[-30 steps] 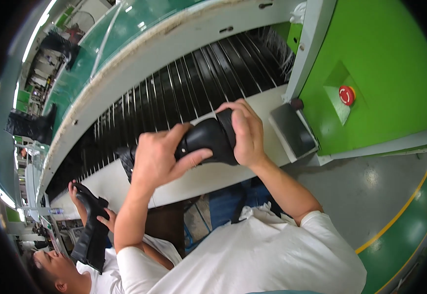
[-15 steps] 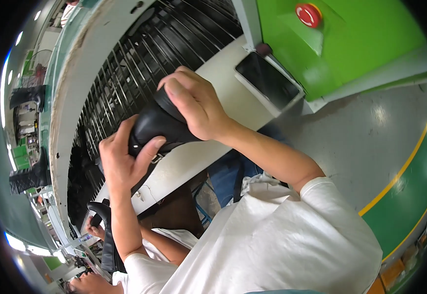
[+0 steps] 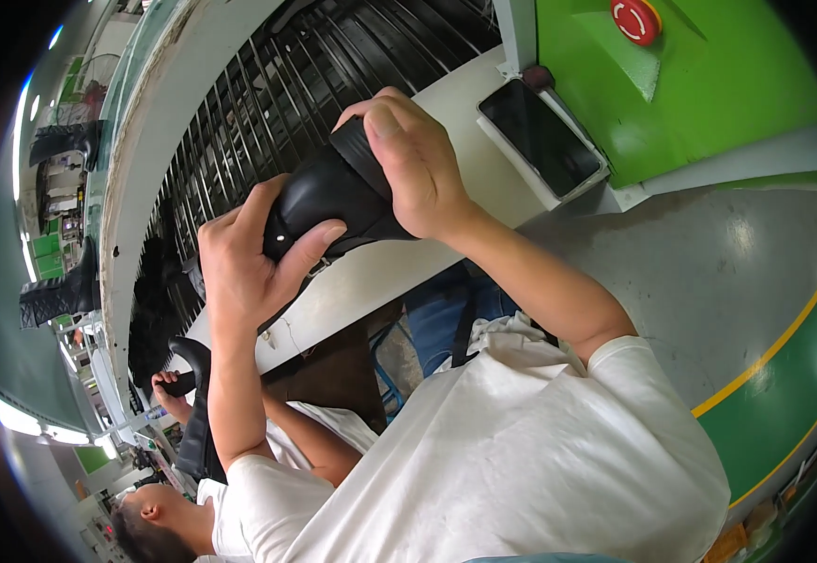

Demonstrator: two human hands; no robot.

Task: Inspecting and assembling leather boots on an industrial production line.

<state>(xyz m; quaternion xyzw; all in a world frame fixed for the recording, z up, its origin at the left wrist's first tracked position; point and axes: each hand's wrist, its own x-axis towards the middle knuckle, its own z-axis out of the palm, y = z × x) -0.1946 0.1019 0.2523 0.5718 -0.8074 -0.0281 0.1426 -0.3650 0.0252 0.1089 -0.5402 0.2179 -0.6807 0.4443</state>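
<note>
A black leather boot (image 3: 322, 199) with a small metal stud hangs over the near white edge of a rod conveyor. My left hand (image 3: 247, 251) is closed round its left part, thumb pressed on the leather near the stud. At the other end my right hand (image 3: 419, 174) grips the dark ribbed part, fingers over the top and thumb along the side. Part of the boot is hidden behind my left wrist.
Metal rods of the conveyor (image 3: 249, 113) run beyond my hands. On its white ledge, a phone (image 3: 542, 136) lies in a white holder beside a green panel (image 3: 709, 103) with a red stop button (image 3: 635, 21). To my left a co-worker holds another black boot (image 3: 200, 422).
Both hands and the boot appear slightly higher and farther right, while the whole view has also shifted. My grip on the boot looks the same. The co-worker's head has turned into view.
</note>
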